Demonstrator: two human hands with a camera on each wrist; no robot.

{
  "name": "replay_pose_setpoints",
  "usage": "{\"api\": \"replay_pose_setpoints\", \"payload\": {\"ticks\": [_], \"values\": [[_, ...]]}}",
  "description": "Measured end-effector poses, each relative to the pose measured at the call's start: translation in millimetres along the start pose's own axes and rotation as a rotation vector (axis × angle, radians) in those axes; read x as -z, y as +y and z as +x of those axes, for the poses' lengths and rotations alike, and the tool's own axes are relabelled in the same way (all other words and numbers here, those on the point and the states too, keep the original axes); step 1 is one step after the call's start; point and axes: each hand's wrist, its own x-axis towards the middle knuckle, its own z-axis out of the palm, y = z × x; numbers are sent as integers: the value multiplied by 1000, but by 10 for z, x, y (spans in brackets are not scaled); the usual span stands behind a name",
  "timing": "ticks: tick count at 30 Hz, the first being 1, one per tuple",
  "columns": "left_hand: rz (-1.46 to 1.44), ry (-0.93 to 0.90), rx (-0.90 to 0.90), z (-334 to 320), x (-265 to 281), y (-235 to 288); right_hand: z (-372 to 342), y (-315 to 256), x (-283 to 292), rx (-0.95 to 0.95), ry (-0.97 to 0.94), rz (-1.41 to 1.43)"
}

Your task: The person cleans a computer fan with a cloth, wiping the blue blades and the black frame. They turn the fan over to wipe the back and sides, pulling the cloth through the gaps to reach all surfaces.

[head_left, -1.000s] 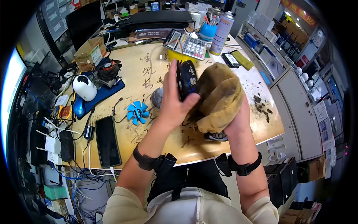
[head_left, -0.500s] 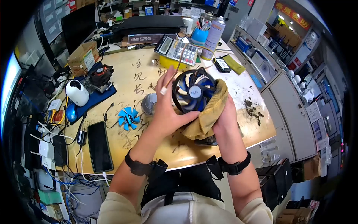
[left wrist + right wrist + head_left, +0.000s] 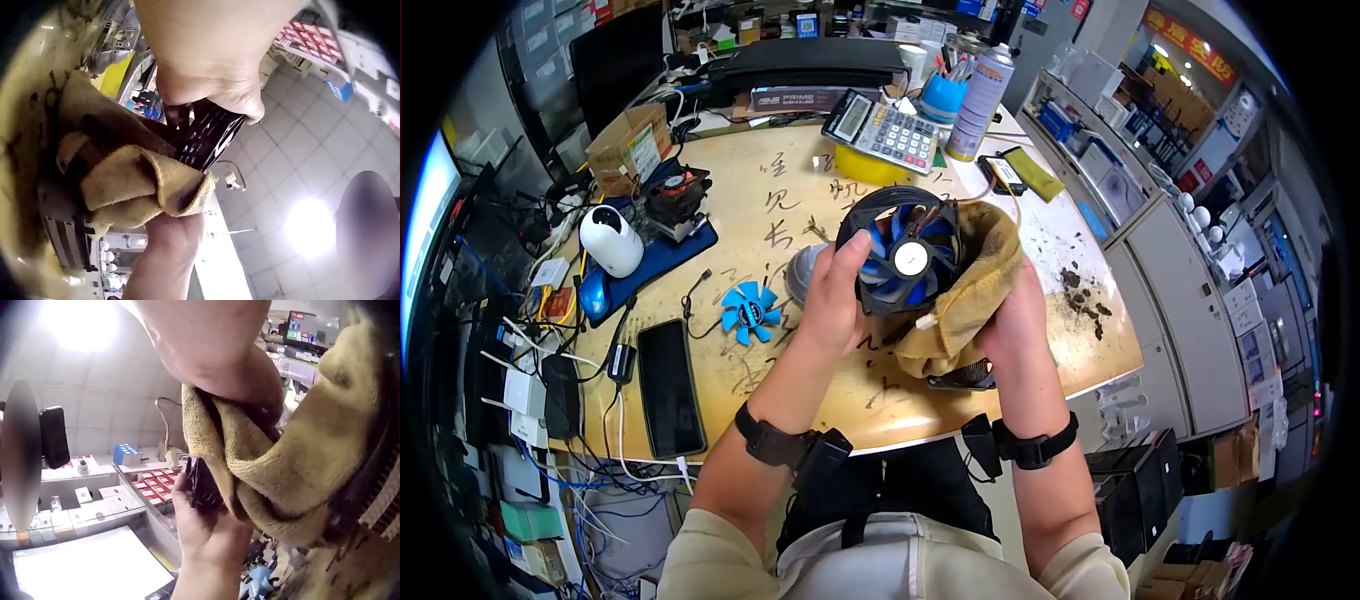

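Note:
A black-framed fan with blue blades (image 3: 910,258) is held above the table, its round white label facing the head camera. My left hand (image 3: 834,300) grips the frame by its left edge. Against the fan's right side lies a stained yellow cloth (image 3: 975,300), bunched in my right hand (image 3: 1012,318), whose fingers the cloth hides. In the left wrist view the fan (image 3: 211,134) is seen edge-on beside the cloth (image 3: 125,184). A cable with a white plug (image 3: 232,180) hangs from it. Partly under the cloth, a finned metal part (image 3: 965,378) rests on the table.
A blue fan rotor (image 3: 750,312), a phone (image 3: 670,388) and a grey round object (image 3: 802,274) lie to the left. Dark debris (image 3: 1084,300) is scattered at the right. Behind stand a calculator (image 3: 890,135) and a spray can (image 3: 982,103).
The fan has turned from edge-on, through its hub side, to the white-label side. My left hand has shifted its hold on the frame; the cloth stays in my right hand.

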Motion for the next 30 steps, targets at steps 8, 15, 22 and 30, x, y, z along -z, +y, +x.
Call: {"api": "replay_pose_setpoints", "payload": {"ticks": [8,15,22,30], "values": [[119,-24,34,-6,44,7,-68,-77,-69,312,-166,-486],[275,25,154,-43,52,-59,-12,-220,-2,592,-324,-1308],[144,-14,296,-6,112,-63,65,-296,57,503,-568,-1423],[243,-45,242,-39,28,-41,-17,-214,126,576,-492,-1243]]}}
